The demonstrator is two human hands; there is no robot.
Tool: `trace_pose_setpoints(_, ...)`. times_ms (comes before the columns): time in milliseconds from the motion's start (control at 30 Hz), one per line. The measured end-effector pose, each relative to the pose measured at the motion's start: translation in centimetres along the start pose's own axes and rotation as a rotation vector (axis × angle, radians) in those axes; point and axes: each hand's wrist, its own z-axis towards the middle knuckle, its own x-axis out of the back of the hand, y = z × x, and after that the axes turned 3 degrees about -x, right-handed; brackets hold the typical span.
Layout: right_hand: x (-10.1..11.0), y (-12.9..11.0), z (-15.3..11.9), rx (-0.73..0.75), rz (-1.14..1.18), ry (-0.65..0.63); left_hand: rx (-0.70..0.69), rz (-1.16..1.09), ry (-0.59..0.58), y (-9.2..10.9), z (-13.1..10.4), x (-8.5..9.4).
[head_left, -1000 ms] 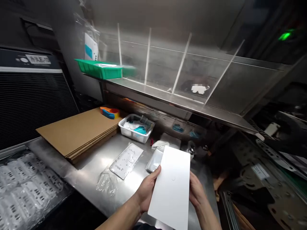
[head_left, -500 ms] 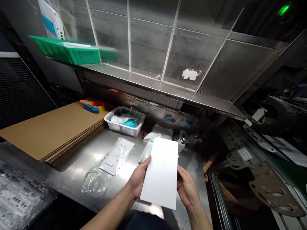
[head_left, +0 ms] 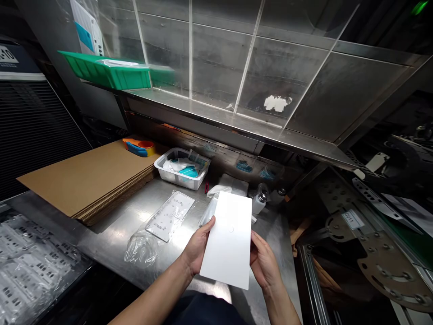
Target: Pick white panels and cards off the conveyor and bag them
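A flat white rectangular panel (head_left: 228, 243) with a small round mark near its middle is held up over the metal table, tilted toward me. My left hand (head_left: 199, 246) grips its left edge, thumb on the front face and the other fingers behind. On the right edge my right hand (head_left: 265, 262) is closed, its fingertips partly hidden behind the panel. Beyond the panel lie a clear plastic-wrapped item (head_left: 209, 211) and a white cloth or glove (head_left: 219, 190), both partly covered by it. Left of my hands a panel with cutouts in a clear bag (head_left: 172, 214) rests on the table.
Stacked cardboard sheets (head_left: 91, 176) bear a tape dispenser (head_left: 140, 147) at left. A white basket (head_left: 182, 178) holds cloths and blue pieces. Pump bottles (head_left: 260, 201) stand at back right. A metal shelf (head_left: 209, 110) with a green tray (head_left: 108, 74) overhangs the table. Machinery (head_left: 389, 271) borders the right.
The view has shifted a little to the left, so the surroundings sit further right. Both hands keep their hold on the white panel, which has hardly moved relative to me.
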Motion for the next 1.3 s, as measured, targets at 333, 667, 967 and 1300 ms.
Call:
trace_pose_setpoints(333, 0.2, 0.1, 0.0, -0.015, -0.019, 0.004, 0.008, -0.008, 0.021, -0.2, 0.4, 0.9)
trace_pose_setpoints(667, -1.4, 0.6, -0.6, 0.046, -0.201, 0.019, -0.222, 0.175, 0.171, -1.5, 0.3, 0.2)
trace_pose_setpoints(967, -3.2, -1.1, -1.3, 0.251, -0.634, 0.055, -0.386, 0.231, 0.18, -2.3, -0.4, -0.9)
trace_pose_setpoints(1300, -2.7, -1.4, -2.4, 0.691, -0.757, 0.303, -0.247, 0.079, 0.175, -1.4, -0.2, -1.5)
